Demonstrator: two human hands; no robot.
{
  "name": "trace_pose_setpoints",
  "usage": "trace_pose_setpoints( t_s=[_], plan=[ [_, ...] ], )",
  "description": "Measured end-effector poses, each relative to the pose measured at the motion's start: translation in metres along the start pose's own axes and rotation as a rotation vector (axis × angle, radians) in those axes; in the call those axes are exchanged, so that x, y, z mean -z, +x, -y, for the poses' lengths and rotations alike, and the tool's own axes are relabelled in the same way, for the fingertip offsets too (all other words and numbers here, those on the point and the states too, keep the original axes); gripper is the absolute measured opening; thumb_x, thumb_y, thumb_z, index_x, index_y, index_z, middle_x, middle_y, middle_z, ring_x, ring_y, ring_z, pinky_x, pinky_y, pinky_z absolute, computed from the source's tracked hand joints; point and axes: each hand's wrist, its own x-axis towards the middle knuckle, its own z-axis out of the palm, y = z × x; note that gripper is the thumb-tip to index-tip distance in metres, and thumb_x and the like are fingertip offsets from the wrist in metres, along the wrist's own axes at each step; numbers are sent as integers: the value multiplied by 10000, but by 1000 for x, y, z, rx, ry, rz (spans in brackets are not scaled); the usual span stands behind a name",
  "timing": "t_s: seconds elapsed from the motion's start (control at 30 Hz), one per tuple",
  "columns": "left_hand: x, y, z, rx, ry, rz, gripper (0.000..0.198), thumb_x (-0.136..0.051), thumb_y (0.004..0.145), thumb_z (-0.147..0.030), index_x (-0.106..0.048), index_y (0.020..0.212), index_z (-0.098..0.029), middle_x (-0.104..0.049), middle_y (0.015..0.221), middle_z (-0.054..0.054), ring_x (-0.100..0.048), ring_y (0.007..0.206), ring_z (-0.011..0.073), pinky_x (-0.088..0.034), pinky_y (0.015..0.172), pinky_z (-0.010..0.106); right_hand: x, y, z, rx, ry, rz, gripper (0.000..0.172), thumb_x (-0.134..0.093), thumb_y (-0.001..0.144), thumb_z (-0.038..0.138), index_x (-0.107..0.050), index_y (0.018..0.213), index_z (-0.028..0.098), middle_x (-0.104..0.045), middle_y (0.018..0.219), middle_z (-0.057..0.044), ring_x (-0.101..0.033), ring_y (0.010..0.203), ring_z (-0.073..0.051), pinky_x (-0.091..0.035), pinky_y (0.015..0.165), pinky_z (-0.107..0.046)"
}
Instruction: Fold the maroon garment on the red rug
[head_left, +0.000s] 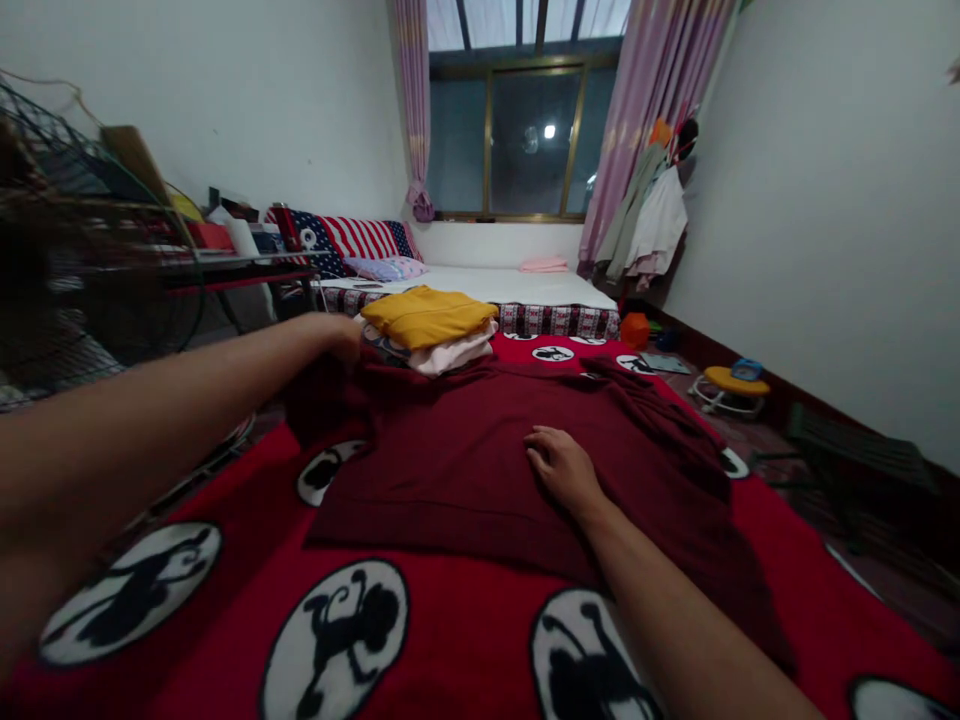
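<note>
Dark red garment (465, 450) spread flat on the red blanket (465, 640) with white circles and black figures, in the middle of the view. Right hand (561, 466) laid palm down on the middle of the cloth, fingers (538, 445) stretched out and slightly apart, gripping nothing, only pressing. Left hand (335, 340) at the far left corner of the garment, fingers curled closed on the cloth there, with this corner pulled up a little from the blanket; blurred, so exact grip hard to tell. Right side of the garment bunched in folds toward the right edge of the blanket. Near edge straight and lying flat, with bare blanket between it and the person.

Just behind the left hand, at the far edge of the garment, a pile of folded clothes (431, 330), yellow on top, pale pink below; touching the garment or only beside it, not possible to tell. Beyond the pile a low bed (525, 285) with white sheet. On the left, near the left forearm, a wire fan guard (90, 280). On the right, bare floor beside the blanket, and a small yellow stool (731, 385) well apart from the garment
</note>
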Motion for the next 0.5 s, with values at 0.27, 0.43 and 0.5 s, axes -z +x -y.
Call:
trace_pose_setpoints(
  t_s=[0.27,0.43,0.5],
  plan=[
    [10,78,-237,-415,154,-166,248,-607,838,-226,-668,1079,-213,-608,1138,61,-491,1070,212,-362,936,394,10,-3,-10,-227,227,-270,276,-513,773,215,-670,989,143,-708,988,-114,-668,869,-222,-521,842,-363],
    [-34,-25,-253,-345,-88,108,200,-610,852,-322,-684,1011,-225,-619,1065,62,-542,1023,219,-401,891,353,9,-2,-17,-299,245,-221,229,-512,748,184,-665,913,143,-694,947,-107,-675,820,-195,-531,790,-313],
    [-35,-59,-230,-174,-160,205,237,-638,827,-358,-679,1009,-211,-604,1069,71,-545,1011,218,-421,876,336,5,-1,-18,-320,255,-205,268,-516,750,168,-652,979,137,-688,992,-109,-679,844,-190,-533,816,-315]
  ],
)
